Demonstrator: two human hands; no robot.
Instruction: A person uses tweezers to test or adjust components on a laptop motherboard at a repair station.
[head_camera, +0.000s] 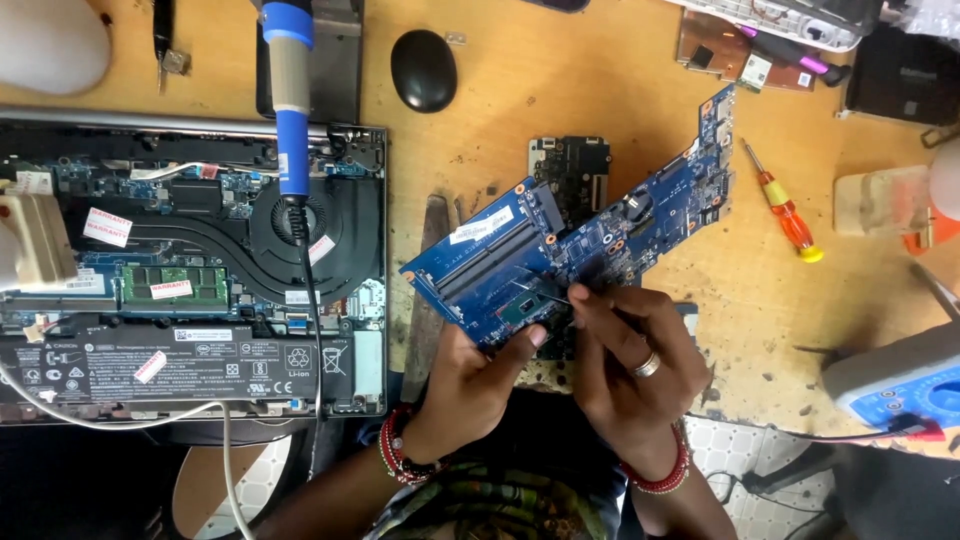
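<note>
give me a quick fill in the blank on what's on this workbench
1. The left hand holds the bare ____ circuit board.
2. The opened laptop lies to the person's ____.
3. The oval computer mouse is ____ in colour.
4. The small screwdriver has a red and ____ handle.

Missing words: blue; left; black; yellow

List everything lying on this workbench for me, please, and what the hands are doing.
circuit board: one, blue, centre, tilted
small board: one, black, behind the blue one
opened laptop: one, dark, left
soldering iron: one, blue handle, over the laptop
mouse: one, black, top centre
screwdriver: one, red and yellow, right
meter: one, blue and grey, lower right
workbench: one, worn wood
left hand: steadies the blue board's lower edge
right hand: pinches a thin tool against the board
</note>
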